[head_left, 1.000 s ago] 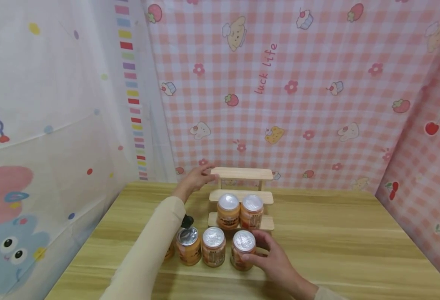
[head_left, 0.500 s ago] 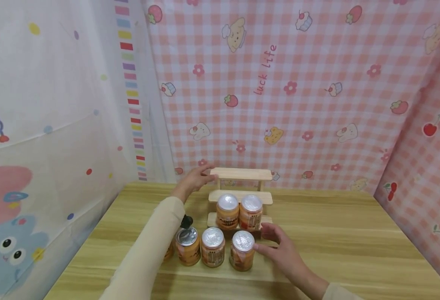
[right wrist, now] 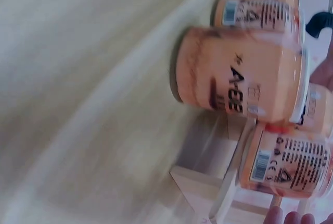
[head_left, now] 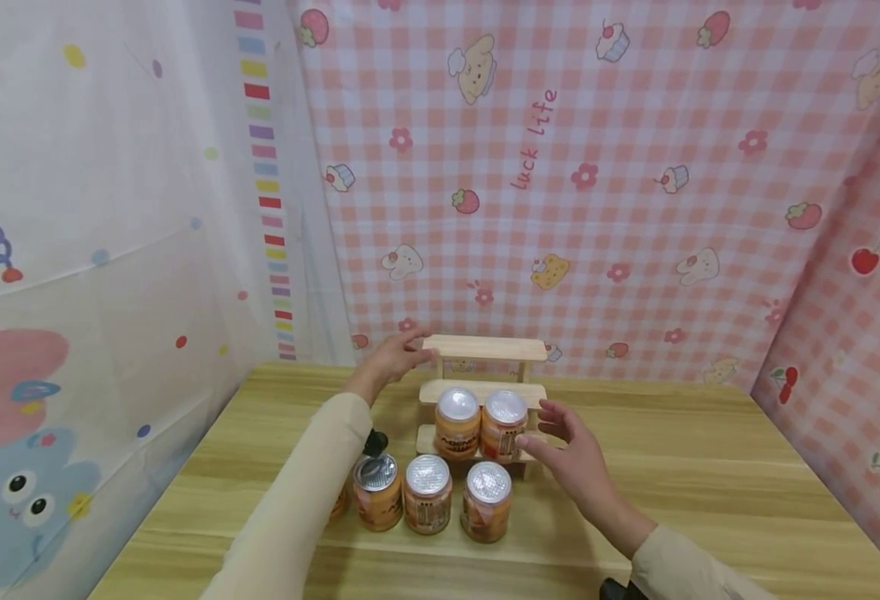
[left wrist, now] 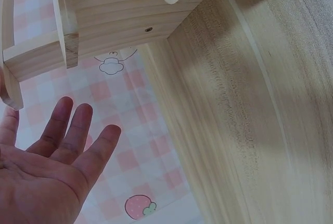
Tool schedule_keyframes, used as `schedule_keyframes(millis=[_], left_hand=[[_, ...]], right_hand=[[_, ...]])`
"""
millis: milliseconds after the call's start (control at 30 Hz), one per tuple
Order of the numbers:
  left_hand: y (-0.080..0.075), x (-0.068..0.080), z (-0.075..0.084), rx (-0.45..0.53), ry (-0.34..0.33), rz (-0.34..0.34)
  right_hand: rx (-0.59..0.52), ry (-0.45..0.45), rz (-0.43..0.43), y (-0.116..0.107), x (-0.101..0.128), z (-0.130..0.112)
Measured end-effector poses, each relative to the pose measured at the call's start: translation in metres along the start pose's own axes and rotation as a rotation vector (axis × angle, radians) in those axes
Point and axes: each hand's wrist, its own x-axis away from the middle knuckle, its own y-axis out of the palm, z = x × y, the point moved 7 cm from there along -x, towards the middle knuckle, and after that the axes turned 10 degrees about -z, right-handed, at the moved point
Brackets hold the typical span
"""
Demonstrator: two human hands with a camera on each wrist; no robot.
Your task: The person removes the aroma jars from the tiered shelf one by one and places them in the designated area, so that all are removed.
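A small wooden tiered shelf [head_left: 485, 347] stands at the back of the table. My left hand [head_left: 391, 360] holds the left end of its top tier between thumb and index finger; in the left wrist view the other fingers [left wrist: 75, 127] are stretched out. Two orange cans with silver lids sit side by side on the bottom tier, a left can [head_left: 457, 433] and a right can [head_left: 502, 432]. Beside the right can is my right hand [head_left: 581, 462], fingers spread and thumb at its front; contact is unclear. Its fingertips [right wrist: 292, 218] show at the right wrist view's lower edge.
In front of the shelf stand several more orange cans in a row, among them a rightmost can [head_left: 487, 510], a middle can [head_left: 428, 504] and one farther left [head_left: 377, 500]. Another is partly hidden by the left sleeve [head_left: 297, 492]. A pink checked cloth [head_left: 620, 217] hangs behind.
My right hand has let go of the rightmost front can and moved back and up to the right can on the shelf. The left hand stays at the top tier.
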Motion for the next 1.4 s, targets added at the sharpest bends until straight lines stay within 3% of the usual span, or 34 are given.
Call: schedule_keyframes(millis=[367, 667, 1000, 1400], left_hand=[[0.0, 0.0, -0.001, 0.001, -0.027, 0.001], [0.002, 0.001, -0.001, 0.035, -0.038, -0.002], [0.001, 0.0, 0.0, 0.018, -0.025, 0.003], [0.001, -0.001, 0.0, 0.015, -0.013, -0.001]], right_hand=[[0.02, -0.009, -0.075, 0.011, -0.027, 0.0], [0.066, 0.01, -0.082, 0.021, -0.035, 0.004], [0.027, 0.036, -0.081, 0.019, -0.035, 0.009], [0.072, 0.013, -0.047, -0.003, -0.019, 0.013]])
